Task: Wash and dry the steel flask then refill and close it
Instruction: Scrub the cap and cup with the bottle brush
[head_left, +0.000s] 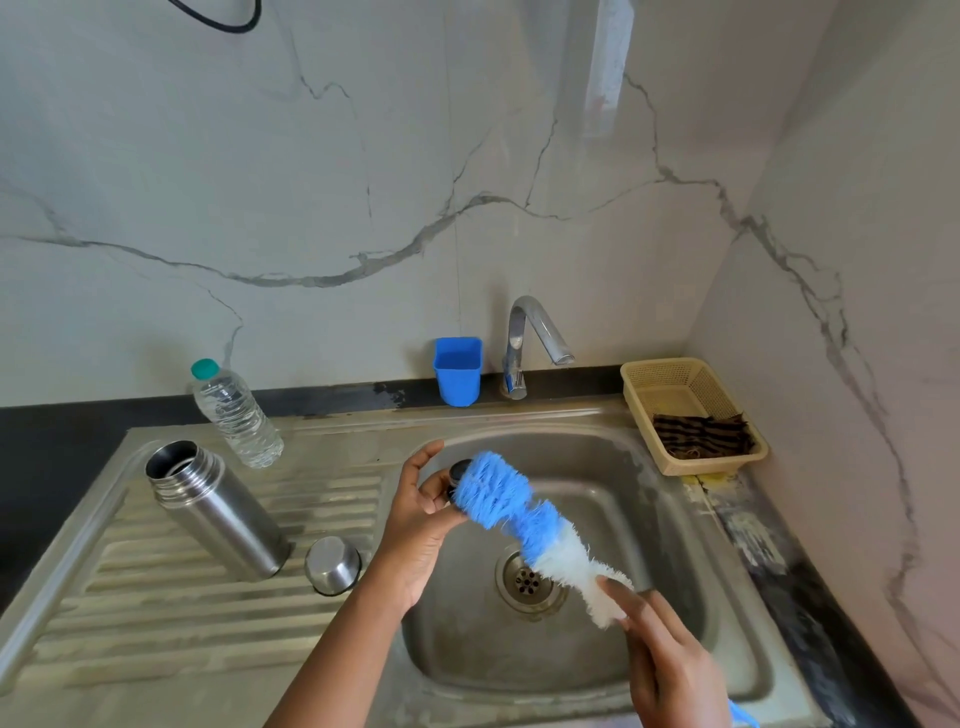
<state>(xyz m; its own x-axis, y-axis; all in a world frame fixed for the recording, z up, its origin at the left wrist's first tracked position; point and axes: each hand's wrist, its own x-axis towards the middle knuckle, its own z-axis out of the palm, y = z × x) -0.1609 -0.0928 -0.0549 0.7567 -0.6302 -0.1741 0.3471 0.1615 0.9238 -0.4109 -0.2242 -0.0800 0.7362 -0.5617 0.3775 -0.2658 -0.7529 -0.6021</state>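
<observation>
Steel sink (613, 431), marble wall. Left hand (415, 512) pinches dark stopper (457, 475); right hand (670, 660) grips bottle brush (519, 512). Open flask (218, 512) upright, left of left hand, nearer it.

Brightness: the scene is bright and even, with soft daylight.
Light source: it seems to come from the upper right; a pale vertical reflection (605, 67) lies on the glossy marble wall (311, 182).
Shadows: soft and short, under the steel flask (215, 512) and the steel cap (332, 565).
Glare: small highlights on the tap (535, 332); the sink (670, 545) shines dully.
Blur: the right hand (670, 670) and the bottle brush (524, 525) are slightly smeared.
Distortion: wide-angle; the counter edge (810, 597) bends and objects lean outward.
</observation>
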